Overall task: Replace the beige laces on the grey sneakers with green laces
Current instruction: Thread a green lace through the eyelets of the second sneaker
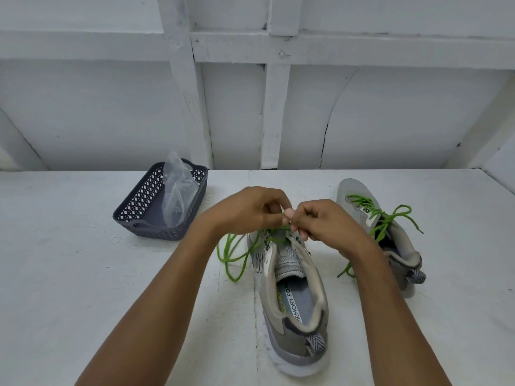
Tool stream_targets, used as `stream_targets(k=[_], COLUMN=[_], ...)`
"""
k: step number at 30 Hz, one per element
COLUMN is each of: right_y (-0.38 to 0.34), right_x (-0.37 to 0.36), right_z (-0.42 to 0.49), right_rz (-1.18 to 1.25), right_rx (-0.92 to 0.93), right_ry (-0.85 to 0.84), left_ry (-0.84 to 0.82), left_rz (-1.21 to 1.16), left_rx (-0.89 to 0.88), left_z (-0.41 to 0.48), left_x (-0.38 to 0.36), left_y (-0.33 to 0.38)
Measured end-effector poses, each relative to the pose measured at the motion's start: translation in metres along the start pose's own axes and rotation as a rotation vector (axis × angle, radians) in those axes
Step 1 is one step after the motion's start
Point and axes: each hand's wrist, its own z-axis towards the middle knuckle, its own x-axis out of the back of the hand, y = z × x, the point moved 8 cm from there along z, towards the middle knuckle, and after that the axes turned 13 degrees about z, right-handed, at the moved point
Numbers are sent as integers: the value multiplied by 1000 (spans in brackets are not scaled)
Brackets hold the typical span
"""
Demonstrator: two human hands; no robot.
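Fingers of our left hand and right hand curl tight, pinching the green lace over the near grey sneaker, low and centre on the surface. Right of it lies the second sneaker, its bow tied.

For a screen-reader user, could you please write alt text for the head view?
The left hand and right hand pinch a green lace above the near grey sneaker. A second grey sneaker, already laced in green, lies to its right; a dark basket holding a clear plastic bag sits at left on the table.
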Motion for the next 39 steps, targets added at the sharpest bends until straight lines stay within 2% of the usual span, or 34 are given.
stream_targets(k=[3, 5, 8, 11, 16, 24, 29, 39], right_y=[5, 13, 21, 21, 34, 41, 43, 44], right_x=[4, 1, -1, 8, 17, 19, 19, 16], right_z=[-4, -8, -10, -8, -9, -10, -10, -9], right_rz=[20, -7, 20, 90, 218, 308, 324, 333], right_rx=[-80, -164, -224, -249, -310, -329, -325, -323], right_ry=[18, -47, -102, -42, 19, 24, 10, 13], left_ry=[84, 119, 38, -25, 4, 23, 103, 108], left_rz=[-41, 11, 100, 138, 181, 258, 155, 321], left_rx=[20, 58, 94, 99, 89, 62, 88, 98], left_z=[-1, -3, 0, 3, 7, 11, 6, 5], left_x=[6, 13, 8, -2, -12, -19, -16, -21], left_y=[-3, -9, -11, -8, 1, 12, 11, 12])
